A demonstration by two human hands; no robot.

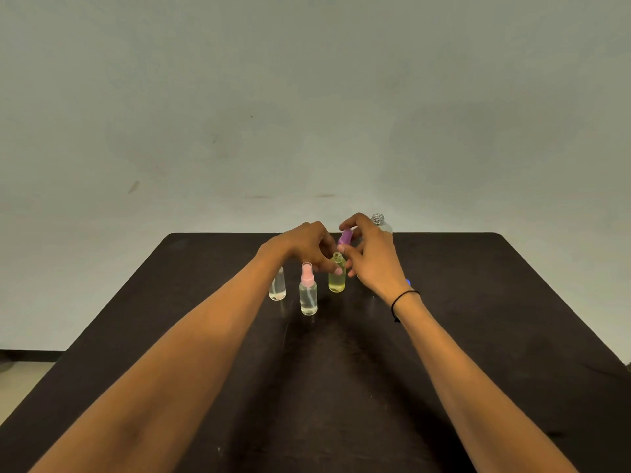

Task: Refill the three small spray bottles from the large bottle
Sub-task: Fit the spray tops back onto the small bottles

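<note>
A dark, matte table fills the lower half of the view, its far edge running straight against a plain pale grey-green wall that carries a few faint scuffs and marks; at the lower left, beyond the table's edge, a strip of lighter floor meets the wall along a dark baseboard. Near the far middle of the table stands the yellow bottle, upright, its neck open, pale yellow-tinted liquid in its lower part. The left hand reaches in from the left, fingers curled around that bottle's upper body. Just above the bottle's open neck the right hand, a thin black band on its wrist, pinches a purple spray cap between thumb and fingertips, the cap tilted. To the left of the yellow bottle and nearer the camera stands a clear bottle with a pink sprayer, capped and upright. Further left is another clear bottle, its top hidden behind the left forearm. Behind the right hand, to the right of the yellow bottle, rises the large bottle, clear and uncapped, mostly hidden. A small blue thing peeks out beside the right wrist; what it is cannot be told.
</note>
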